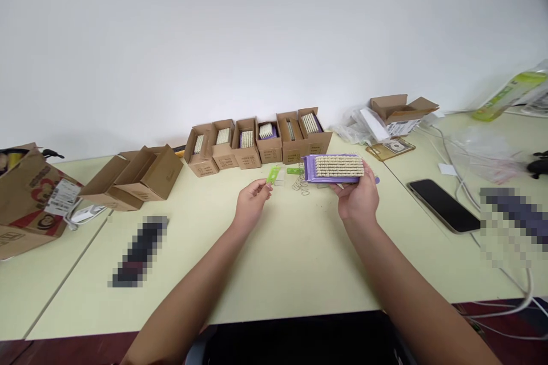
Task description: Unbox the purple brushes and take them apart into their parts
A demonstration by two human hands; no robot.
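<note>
My right hand grips a flat purple tray packed with rows of pale small parts and holds it just above the table. My left hand pinches a small green clip between thumb and fingertips. Another small green piece and a clear one lie on the pale green table between the hands. A few thin wire springs rest near the tray's left end.
A row of several open cardboard boxes holding similar trays lines the far edge. Empty open boxes and a printed carton sit at the left. A black phone, white cables, another box and plastic bags lie at the right.
</note>
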